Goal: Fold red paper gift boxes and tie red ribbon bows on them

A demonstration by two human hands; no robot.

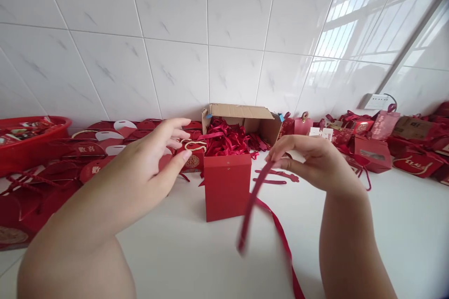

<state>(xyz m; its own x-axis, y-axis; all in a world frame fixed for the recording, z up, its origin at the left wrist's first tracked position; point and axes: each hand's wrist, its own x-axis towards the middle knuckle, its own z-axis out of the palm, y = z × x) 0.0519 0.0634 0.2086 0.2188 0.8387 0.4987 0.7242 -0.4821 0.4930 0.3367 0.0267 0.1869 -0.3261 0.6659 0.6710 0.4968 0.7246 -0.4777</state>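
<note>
My right hand (pixel 312 161) pinches one end of a long red ribbon (pixel 277 229), which hangs down in a loop and trails over the white floor towards me. My left hand (pixel 154 159) hovers with its fingers spread and holds nothing, a little left of an upright red gift box (pixel 227 187). That box stands between both hands. Behind it an open cardboard carton (pixel 242 114) brims with red ribbons (pixel 226 138). A small red bag with a gold cord handle (pixel 194 156) sits just beyond my left fingertips.
Flat red bags and boxes (pixel 87 149) lie stacked at the left, beside a red plastic tub (pixel 31 138). More red gift bags (pixel 372 149) crowd the right along the tiled wall. Loose ribbon pieces (pixel 277 175) lie near the carton. A wall socket (pixel 375 101) is at right.
</note>
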